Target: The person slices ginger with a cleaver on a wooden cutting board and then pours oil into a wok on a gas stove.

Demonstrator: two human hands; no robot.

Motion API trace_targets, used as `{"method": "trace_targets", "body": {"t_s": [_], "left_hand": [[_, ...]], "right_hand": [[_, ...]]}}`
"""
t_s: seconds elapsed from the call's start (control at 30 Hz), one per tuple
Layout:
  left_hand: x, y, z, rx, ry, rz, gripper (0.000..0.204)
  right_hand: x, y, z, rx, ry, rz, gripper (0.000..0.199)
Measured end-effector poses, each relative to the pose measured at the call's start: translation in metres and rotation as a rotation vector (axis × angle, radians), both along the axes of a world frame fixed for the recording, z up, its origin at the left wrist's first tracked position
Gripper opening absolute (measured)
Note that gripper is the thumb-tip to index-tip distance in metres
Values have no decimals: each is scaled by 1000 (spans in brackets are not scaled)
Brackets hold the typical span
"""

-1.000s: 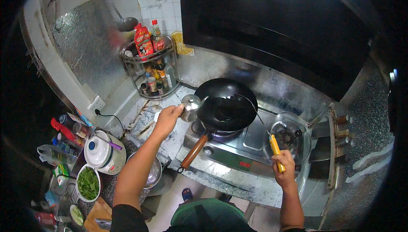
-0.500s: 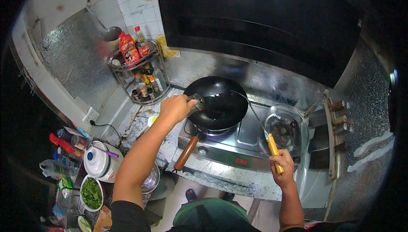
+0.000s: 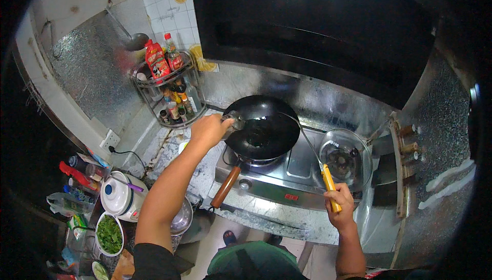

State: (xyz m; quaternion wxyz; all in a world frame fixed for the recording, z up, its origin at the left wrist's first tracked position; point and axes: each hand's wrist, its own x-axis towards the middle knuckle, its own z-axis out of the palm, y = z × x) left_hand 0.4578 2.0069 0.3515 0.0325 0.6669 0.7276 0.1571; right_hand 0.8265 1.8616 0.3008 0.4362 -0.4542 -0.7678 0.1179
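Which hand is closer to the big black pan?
Left. The left hand, holding a small metal pot, is at the left edge of the black pan. The right hand, gripping a yellow-handled tool, is farther off, to the pan's right.

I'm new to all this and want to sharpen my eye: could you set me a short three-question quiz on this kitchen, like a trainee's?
1. Which hand grips the yellow handle?
2. True or false: the left hand is empty.
3. Fill in: the white bowl beside the white cooker holds green ____.

Key:
1. The right hand.
2. False; it holds a metal pot.
3. Leaves.
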Motion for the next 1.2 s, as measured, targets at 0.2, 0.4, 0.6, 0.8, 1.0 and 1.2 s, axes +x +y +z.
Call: {"method": "trace_targets", "body": {"t_s": [0.2,0.4,0.6,0.8,1.0,1.2], "left_hand": [[-47,7,-45,55,-513,41,49],[-66,-30,-73,-99,-1372,254,43],[-96,-59,-196,256,-1081,515,54],[-69,-99,-244,367,-925,872,58],[-74,-95,-307,395,-821,1118,59],[-96,-85,-346,369,-831,1184,55]], "right_hand": [[-4,4,1,-6,-9,18,27],[-9,10,-4,-29,-62,31,26],[-16,17,-14,11,-132,73,26],[-21,21,-22,-41,-136,96,19],[-33,16,-23,-101,62,108,14],[-33,1,-38,-332,445,177,18]]}}
